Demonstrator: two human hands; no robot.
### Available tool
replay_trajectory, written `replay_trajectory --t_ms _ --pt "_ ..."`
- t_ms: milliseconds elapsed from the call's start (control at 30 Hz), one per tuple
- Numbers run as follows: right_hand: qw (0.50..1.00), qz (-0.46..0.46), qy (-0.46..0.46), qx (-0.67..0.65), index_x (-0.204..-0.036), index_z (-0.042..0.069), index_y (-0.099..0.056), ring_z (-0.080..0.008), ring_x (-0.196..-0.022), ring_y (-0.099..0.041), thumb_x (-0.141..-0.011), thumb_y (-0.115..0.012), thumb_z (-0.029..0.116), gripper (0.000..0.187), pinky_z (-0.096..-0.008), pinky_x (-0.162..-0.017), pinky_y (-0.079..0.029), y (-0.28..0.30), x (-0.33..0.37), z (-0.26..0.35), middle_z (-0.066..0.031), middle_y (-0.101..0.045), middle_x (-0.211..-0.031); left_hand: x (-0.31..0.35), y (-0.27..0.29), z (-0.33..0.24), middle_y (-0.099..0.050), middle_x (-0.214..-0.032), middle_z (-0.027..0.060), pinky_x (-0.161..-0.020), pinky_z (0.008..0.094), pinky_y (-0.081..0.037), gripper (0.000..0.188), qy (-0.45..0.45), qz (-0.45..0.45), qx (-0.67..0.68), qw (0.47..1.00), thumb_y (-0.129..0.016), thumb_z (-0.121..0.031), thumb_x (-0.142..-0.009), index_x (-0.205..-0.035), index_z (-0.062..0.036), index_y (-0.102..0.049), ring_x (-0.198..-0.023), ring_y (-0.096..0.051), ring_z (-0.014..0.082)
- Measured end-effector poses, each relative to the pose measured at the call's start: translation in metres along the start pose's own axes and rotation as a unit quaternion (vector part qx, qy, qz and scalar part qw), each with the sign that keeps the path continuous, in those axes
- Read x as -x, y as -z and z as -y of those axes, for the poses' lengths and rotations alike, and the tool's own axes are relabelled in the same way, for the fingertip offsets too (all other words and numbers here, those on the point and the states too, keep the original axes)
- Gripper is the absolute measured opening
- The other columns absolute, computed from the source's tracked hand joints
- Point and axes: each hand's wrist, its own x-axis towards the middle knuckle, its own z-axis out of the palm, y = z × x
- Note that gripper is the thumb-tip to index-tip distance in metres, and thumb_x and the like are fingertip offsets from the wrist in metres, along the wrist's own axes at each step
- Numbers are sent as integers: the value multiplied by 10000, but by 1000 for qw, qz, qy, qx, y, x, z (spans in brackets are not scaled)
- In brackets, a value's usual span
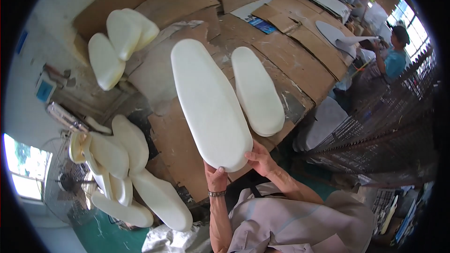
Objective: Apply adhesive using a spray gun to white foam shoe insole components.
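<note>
A long cream-white foam pad (pixel 211 103) with rounded ends, narrower at its far end, reaches from my hands out over the table. My left hand (pixel 216 179) grips its near end, the thumb lying on top. My right hand (pixel 260 159) is closed on the near right edge, its thumb also on the upper face. Most of my other fingers are hidden under the pad. Just to the right of it, a shorter stack of similar pads (pixel 258 91) lies on the cardboard-covered table (pixel 180 152).
More foam pads (pixel 123 35) lean at the far left wall. A heap of pads (pixel 161 201) stands at the left beside a fan (pixel 70 181). Cardboard sheets (pixel 300 58) cover the table. Another person (pixel 394 56) works at the far right, behind a dark perforated rack (pixel 370 117).
</note>
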Motion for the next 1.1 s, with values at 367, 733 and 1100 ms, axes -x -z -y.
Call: replay_trajectory --t_ms 367,733,1100 --pt "959 -108 258 -39 -1299 -21 -577 -231 -1118 -642 -846 -576 83 465 -376 -993 -516 130 -37 152 -113 -670 -1216 -59 -40 27 -597 -1358 180 -941 433 -571 910 96 146 -172 969 -894 -243 -744 -1481 -55 -395 -1172 -634 310" --pt "922 -371 99 49 -1197 -7 -633 -323 -1050 -676 -945 -566 228 350 -476 -859 -568 532 -69 213 -158 -703 -1162 65 113 39 -629 -1325 192 -914 338 -559 617 140 -257 -277 915 -720 -254 -943 -1424 27 -454 -1149 -646 235" --pt "864 -500 52 24 -1255 18 -545 -301 -1058 -630 -974 -576 282 386 -424 -806 -567 429 -53 116 -173 -603 -1248 224 189 63 -681 -1209 154 -825 343 -592 539 129 -485 -185 845 -739 -235 -931 -1373 -1 -540 -1011 -692 218"
